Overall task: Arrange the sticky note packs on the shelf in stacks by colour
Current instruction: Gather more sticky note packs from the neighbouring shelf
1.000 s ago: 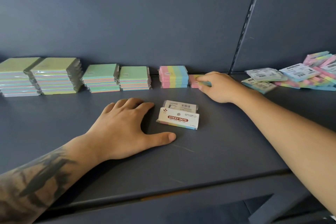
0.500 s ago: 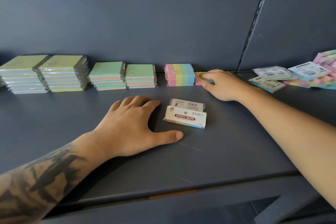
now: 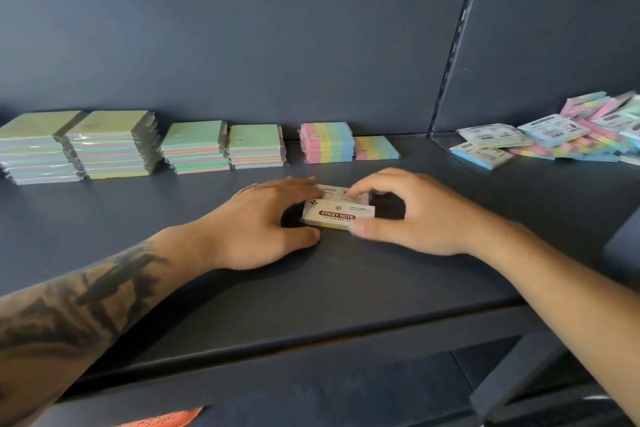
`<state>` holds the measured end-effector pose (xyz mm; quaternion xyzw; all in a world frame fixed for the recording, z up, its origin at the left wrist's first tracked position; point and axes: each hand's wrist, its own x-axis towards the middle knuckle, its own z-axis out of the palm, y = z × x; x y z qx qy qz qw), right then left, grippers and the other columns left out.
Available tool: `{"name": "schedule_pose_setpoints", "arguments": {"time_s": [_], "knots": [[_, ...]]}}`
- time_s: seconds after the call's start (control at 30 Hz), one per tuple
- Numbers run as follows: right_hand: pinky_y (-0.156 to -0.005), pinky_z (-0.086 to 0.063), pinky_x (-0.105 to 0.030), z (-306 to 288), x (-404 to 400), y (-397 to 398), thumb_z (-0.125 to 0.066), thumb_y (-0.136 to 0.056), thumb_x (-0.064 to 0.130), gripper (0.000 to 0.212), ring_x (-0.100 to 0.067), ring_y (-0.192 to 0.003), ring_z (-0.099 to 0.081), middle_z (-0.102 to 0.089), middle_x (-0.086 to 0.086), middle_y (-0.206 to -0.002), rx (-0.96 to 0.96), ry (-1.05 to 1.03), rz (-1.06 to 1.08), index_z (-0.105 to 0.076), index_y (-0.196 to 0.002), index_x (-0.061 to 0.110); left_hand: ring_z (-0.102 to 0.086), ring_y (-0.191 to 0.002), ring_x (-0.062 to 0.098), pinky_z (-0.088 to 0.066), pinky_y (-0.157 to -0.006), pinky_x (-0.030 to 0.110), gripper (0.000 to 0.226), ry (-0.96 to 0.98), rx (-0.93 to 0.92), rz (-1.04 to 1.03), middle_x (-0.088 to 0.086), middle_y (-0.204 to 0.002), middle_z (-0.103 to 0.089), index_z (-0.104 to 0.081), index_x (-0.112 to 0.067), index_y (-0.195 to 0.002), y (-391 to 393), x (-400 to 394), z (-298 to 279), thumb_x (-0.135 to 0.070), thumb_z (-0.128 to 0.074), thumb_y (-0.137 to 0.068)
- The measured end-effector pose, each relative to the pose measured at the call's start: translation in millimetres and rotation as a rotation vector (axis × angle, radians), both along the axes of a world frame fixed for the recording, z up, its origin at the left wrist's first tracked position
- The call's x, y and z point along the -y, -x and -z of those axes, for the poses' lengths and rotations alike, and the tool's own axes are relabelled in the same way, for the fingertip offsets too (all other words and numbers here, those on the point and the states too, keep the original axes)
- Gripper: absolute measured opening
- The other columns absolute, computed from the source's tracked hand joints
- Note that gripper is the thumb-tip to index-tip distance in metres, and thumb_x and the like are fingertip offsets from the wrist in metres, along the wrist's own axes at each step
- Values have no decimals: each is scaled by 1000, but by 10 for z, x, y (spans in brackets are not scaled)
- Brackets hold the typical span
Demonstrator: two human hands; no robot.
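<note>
The right hand (image 3: pixel 412 215) has come forward from the striped pack (image 3: pixel 376 148) at the back of the shelf (image 3: pixel 346 288), which now lies alone beside the striped stack (image 3: pixel 327 142). It now pinches the "STICKY NOTE" pack (image 3: pixel 337 216) mid-shelf between thumb and curled fingers, while the left hand (image 3: pixel 263 222) has slid over, fingers resting relaxed against that pack's left end

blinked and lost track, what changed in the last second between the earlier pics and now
The right hand let go of the single rainbow-striped pack at the back wall and came forward to pinch the white-labelled sticky note packs. The left hand slid right to touch them. The stacks along the back wall stayed put.
</note>
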<state>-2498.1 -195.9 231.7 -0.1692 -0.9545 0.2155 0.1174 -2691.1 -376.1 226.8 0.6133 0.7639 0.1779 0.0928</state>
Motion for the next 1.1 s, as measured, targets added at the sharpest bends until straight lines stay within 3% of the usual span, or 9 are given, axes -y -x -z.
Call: {"name": "schedule_pose_setpoints", "arguments": {"time_s": [0.1, 0.3, 0.47, 0.57, 0.67, 0.8, 0.9, 1.0, 1.1], "knots": [[-102, -47, -32, 42, 64, -6, -68, -69, 80, 71, 1, -119, -53, -54, 27, -125, 27, -69, -4, -62, -130, 44, -53, -133, 9, -40, -115, 37, 79, -17, 21, 5, -19, -149, -53, -48, -36, -151, 0, 4, 25, -70, -47, -79], [-81, -48, -19, 63, 42, -69, -86, -76, 51, 42, 3, -102, -65, -72, 24, -108, -142, 58, 17, -69, -112, 39, -57, -123, 1, -44, -110, 33, 62, -115, 48, 46, -22, -135, -61, -60, -36, -137, -7, 87, 26, -49, -65, -76], [-67, -48, -20, 56, 156, -5, -66, -97, 45, 26, -17, -71, -69, -72, -2, -76, -385, 407, 49, -68, -107, 21, -67, -106, 4, -52, -97, 34, 23, -310, 140, 44, -18, -110, -73, -73, -28, -113, 5, 79, 74, -37, -71, -92], [-65, -52, -26, 48, 236, 79, -51, -104, 49, 39, -24, -68, -66, -64, -24, -82, -417, 434, 52, -67, -106, 13, -68, -83, -1, -50, -82, 28, 10, -365, 300, 28, -16, -86, -75, -76, -25, -90, -54, 70, 45, -22, -71, -98], [-73, -51, -37, 81, 238, 89, -60, -98, 53, 28, -24, -75, -69, -71, -8, -77, -356, 408, 102, -62, -116, 32, -67, -82, 13, -54, -82, 38, 17, -355, 544, -2, 0, -88, -78, -79, -14, -89, -52, 85, 36, -28, -73, -96], [-87, -53, -34, 143, 261, 84, -75, -87, 53, 51, -9, -93, -68, -69, 15, -115, -414, 383, 105, -53, -130, 38, -72, -93, 20, -54, -97, 41, 19, -338, 725, -52, 8, -98, -79, -81, -9, -88, -37, 109, -8, -26, -73, -94], [-90, -49, -26, 150, 342, 32, -78, -75, 62, 65, -4, -118, -55, -50, 29, -135, -408, 112, 36, -52, -129, 39, -73, -102, 28, -51, -103, 41, 22, -344, 773, -80, 11, -101, -79, -80, -4, -91, -49, 127, -39, -17, -65, -99], [-104, -42, -30, 117, 431, 31, -80, -72, 67, 71, -4, -136, -40, -39, 31, -144, -314, -108, -25, -52, -131, 40, -72, -108, 29, -50, -103, 38, 23, -347, 820, -84, 11, -106, -79, -78, 0, -100, -81, 147, -52, -15, -62, -100], [-103, -47, -39, 75, 452, 64, -77, -73, 70, 69, -8, -131, -46, -48, 28, -139, -314, -200, -22, -55, -131, 40, -71, -106, 33, -51, -103, 43, 23, -334, 796, -92, 13, -103, -79, -78, 1, -99, -89, 150, -57, -17, -63, -100]]}}
